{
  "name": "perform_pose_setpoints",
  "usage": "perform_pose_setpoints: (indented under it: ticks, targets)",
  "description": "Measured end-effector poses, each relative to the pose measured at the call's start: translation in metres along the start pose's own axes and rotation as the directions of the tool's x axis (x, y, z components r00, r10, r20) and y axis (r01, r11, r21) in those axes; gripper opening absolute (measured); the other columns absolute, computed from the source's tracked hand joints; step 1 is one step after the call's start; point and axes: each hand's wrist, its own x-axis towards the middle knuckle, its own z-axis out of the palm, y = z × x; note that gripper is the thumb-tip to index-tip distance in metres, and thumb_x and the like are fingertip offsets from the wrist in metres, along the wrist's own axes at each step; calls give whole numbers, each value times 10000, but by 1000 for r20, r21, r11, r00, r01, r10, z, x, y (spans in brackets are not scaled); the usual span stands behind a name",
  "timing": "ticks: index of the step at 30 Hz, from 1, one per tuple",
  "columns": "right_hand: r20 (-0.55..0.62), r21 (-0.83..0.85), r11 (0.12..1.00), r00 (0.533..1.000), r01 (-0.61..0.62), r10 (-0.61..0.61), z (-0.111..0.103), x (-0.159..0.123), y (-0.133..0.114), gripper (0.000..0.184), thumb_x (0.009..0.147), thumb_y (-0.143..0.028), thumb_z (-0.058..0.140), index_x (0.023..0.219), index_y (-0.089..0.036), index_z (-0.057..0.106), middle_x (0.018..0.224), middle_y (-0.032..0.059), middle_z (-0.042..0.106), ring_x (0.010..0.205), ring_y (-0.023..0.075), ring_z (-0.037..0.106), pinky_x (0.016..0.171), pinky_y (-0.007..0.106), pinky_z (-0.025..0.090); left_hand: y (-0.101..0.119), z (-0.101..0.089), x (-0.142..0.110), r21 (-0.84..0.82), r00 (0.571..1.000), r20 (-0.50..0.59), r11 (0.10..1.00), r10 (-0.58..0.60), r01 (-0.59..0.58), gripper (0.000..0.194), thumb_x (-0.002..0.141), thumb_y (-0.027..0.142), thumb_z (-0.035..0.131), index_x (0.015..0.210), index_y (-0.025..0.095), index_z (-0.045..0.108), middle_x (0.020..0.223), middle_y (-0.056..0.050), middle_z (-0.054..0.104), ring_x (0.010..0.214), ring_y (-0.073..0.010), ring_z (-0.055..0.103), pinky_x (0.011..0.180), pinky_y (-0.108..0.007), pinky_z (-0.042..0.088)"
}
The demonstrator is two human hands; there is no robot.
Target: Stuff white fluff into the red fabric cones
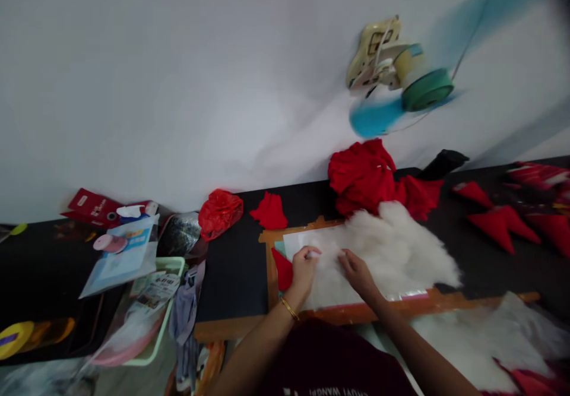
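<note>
My left hand (305,271), with a gold bangle on its wrist, is closed in a pinch on a small tuft of white fluffy stuffing (329,253). Across from it, my right hand (357,272) pinches the other side of the wisp, its fingertips pointing left. Both hands are over a white sheet (320,292) on the table. Right beside my right hand lies a large heap of white stuffing (401,250). A flat red fabric piece (282,269) lies left of my left hand, partly hidden by it.
Behind the sheet sit a red cloth pile (363,176), a small red cloth (269,211) and a red plastic bag (220,213). Red stuffed cones (494,227) lie on the right. A pale green basket (154,348) stands left. A wall fan (423,81) spins above.
</note>
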Motion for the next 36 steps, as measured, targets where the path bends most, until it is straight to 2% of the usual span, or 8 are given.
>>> perform_pose_setpoints:
  ticks: [4, 8, 12, 16, 23, 27, 30, 36]
  targets:
    - [-7, 49, 999, 1000, -9, 10, 0, 0, -1, 469, 907, -584, 456, 1091, -194, 640, 987, 97, 731, 907, 259, 668, 841, 378, 539, 9, -7, -3, -11, 995, 57, 997, 80, -80, 288, 642, 128, 604, 913, 194, 678, 861, 1, 653, 694, -126, 530, 633, -222, 405]
    - [23, 171, 985, 999, -33, 29, 3, 1, -16, 584, 884, -651, 479, 1253, -218, 612, 1243, 123, 677, 1168, 297, 608, 1018, 449, 481, 20, -8, -11, -41, 971, 213, 994, 104, -98, 397, 629, 118, 652, 1017, 200, 645, 1061, -43, 667, 918, -170, 585, 737, -234, 455]
    - [185, 320, 926, 972, -201, 147, 2, -3, -34, 518, 893, -663, 456, 1039, -220, 680, 926, 75, 717, 823, 243, 652, 741, 371, 558, 22, -4, -17, -17, 957, 282, 998, 60, -58, 450, 647, 153, 673, 1087, 212, 603, 1036, -41, 666, 865, -164, 584, 695, -238, 452]
    - [246, 391, 874, 948, -289, 203, 3, -9, -42, 363, 815, -500, 609, 1043, -218, 617, 695, -21, 616, 495, 118, 480, 457, 231, 402, 15, -7, -15, 86, 964, 262, 994, 36, -60, 296, 599, 111, 640, 884, 191, 621, 823, 6, 636, 739, -144, 546, 650, -230, 420]
    - [26, 405, 851, 934, -335, 356, 8, -10, -34, 286, 809, -449, 545, 991, -229, 534, 545, -90, 429, 402, 109, 366, 367, 219, 276, 2, -22, -6, 229, 984, 125, 961, 127, -153, 72, 673, 199, 650, 739, 178, 629, 678, 35, 555, 667, -133, 469, 615, -226, 355]
    - [-11, 236, 966, 994, -102, 108, 3, -8, -29, 309, 745, -418, 633, 974, -218, 577, 805, 9, 649, 720, 200, 617, 654, 314, 528, 2, -21, -4, 301, 982, 100, 936, 159, -182, 93, 679, 160, 655, 765, 179, 624, 712, 33, 581, 692, -140, 494, 656, -236, 374]
    - [58, 177, 984, 997, 33, -44, 2, -8, -34, 551, 705, -443, 723, 1183, -209, 583, 1181, 91, 669, 1067, 265, 619, 940, 391, 509, 6, -13, -6, 381, 973, 141, 897, 185, -225, 191, 642, 53, 611, 779, 186, 613, 733, 35, 599, 708, -142, 517, 685, -241, 385]
    - [21, 188, 982, 1000, 9, -14, 8, -9, -37, 218, 799, -408, 578, 852, -206, 640, 833, 53, 684, 790, 220, 625, 763, 333, 513, 12, -1, -14, 444, 943, 265, 842, 203, -306, 228, 667, 26, 605, 820, 194, 615, 765, 18, 620, 747, -160, 552, 737, -269, 424]
